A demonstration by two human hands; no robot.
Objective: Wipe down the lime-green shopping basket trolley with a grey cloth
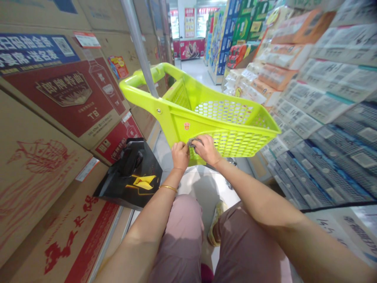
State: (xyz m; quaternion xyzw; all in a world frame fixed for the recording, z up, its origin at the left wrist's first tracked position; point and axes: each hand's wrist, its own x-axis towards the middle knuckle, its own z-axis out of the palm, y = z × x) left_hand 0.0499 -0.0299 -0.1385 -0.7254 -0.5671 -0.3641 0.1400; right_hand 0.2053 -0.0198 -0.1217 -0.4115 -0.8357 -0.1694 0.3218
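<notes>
A lime-green plastic shopping cart [176,122] stands in front of me, with a mesh basket and a small orange sticker on its side. My right hand [207,149] is closed on a small grey cloth [193,141], pressed against the cart's lower side panel. Close beside it, my left hand [180,155] has its fingers bent together at the cart's edge, touching or nearly touching the cloth. What the left fingers pinch, if anything, is hidden. A grey metal pole [141,51] rises at the cart's handle end.
Stacked cardboard cartons [59,98] line the left side, with a black bag [132,173] beside them on the floor. Packs of tissue paper [321,86] are piled on the right. Behind the cart, an aisle floor [203,74] runs between shelves.
</notes>
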